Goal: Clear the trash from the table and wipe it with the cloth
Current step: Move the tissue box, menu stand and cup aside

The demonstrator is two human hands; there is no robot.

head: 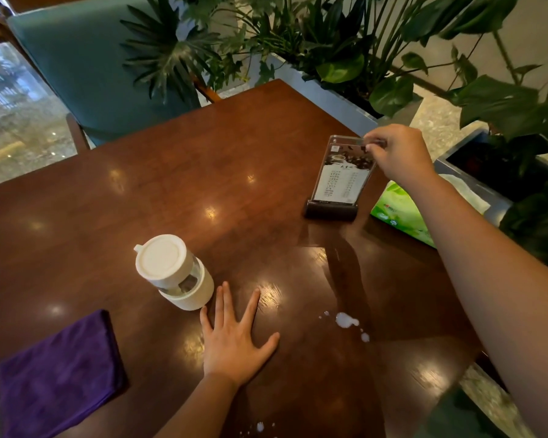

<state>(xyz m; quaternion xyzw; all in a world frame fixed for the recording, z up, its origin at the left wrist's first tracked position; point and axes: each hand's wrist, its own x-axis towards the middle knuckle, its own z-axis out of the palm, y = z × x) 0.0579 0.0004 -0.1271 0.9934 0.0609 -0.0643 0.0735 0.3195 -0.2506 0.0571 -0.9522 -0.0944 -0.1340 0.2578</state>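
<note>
1. Two bare hands are over a dark wooden table; the left hand lies flat on the wood with its palm down and fingers spread wide, holding nothing.
2. The right hand reaches to the far right part of the table and pinches the top edge of a clear acrylic menu stand between thumb and fingertips, the other fingers curled in.
3. The menu stand sits upright in a dark base, its printed card facing the camera.
4. A folded purple cloth lies at the near left corner of the table, well apart from both hands.
5. A white lidded cup with a clear middle band stands just beyond the left hand's fingertips; whether they touch it cannot be told.
6. White liquid drops are spattered on the wood to the right of the left hand, with smaller specks at the near edge.
7. A green tissue pack lies at the right edge, partly hidden behind the right forearm.
8. A teal chair stands beyond the table, with leafy plants in grey planters behind and to the right.
</note>
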